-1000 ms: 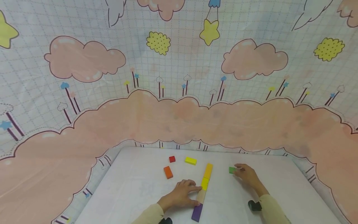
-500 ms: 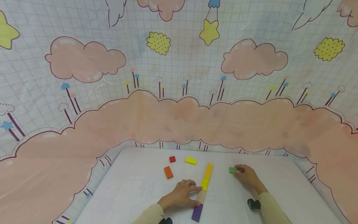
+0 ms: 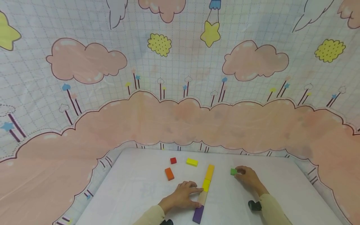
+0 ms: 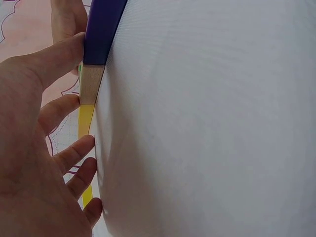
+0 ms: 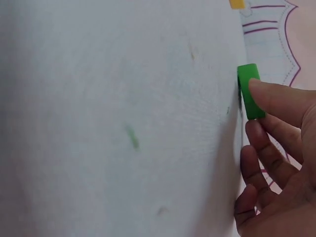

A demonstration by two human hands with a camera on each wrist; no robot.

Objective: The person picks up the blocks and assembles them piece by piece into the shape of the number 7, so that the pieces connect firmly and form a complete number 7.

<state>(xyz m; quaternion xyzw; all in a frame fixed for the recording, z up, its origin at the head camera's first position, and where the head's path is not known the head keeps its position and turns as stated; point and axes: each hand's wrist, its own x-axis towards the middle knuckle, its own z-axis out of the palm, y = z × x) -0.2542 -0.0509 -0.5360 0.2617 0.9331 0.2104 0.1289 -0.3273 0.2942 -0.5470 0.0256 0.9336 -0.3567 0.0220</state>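
Note:
A straight row of blocks runs away from me in the head view: purple [image 3: 198,214] nearest, then plain wood [image 3: 202,198], yellow [image 3: 206,185] and orange-yellow [image 3: 209,172]. My left hand [image 3: 182,195] lies along the row's left side, fingers spread. Its thumb touches by the joint of the purple and wood blocks, and its index fingertip is at the joint of the wood and yellow ones. Off to the right, my right hand [image 3: 248,178] pinches a green block [image 3: 233,172]. In the right wrist view the thumb presses on the green block [image 5: 252,94], low at the white surface.
Left of the row's far end lie a red cube [image 3: 173,160], an orange block [image 3: 169,174] and another yellow block [image 3: 192,162]. A printed cloth [image 3: 180,122] with clouds and stars rises behind the white table [image 3: 126,187].
My right fingers have shifted slightly on the green block, and a little more of it shows. My left hand and the row have stayed in place.

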